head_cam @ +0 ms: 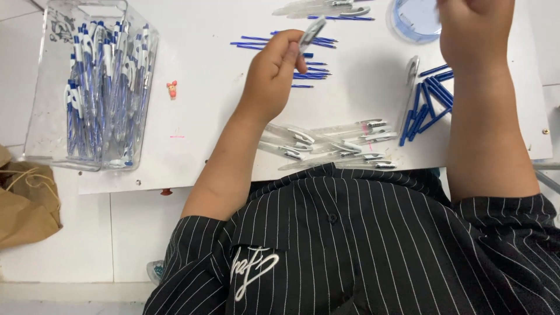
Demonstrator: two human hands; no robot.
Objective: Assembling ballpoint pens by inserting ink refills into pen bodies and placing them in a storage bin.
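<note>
Setting: small hand-assembly workplace, pen production. Evidence: white bench [192,116] on a pale tiled floor [58,262]; clear plastic bin [44,87] packed with finished blue-and-white pens [99,87]; loose blue refills [429,102] in heaps; row of empty transparent pen barrels [338,146] at the near edge; round blue-tinted dish [408,26]; brown paper bag [23,204] on the floor.

A clear plastic box [93,87] stood at the upper left of the frame on the white table [198,116], rectangular, with a handle cutout at its top edge and filled with blue-and-white pens [99,81]. A crumpled brown paper bag [26,201] lay at the left edge, below the box. No labels, signs or screens showed.
</note>
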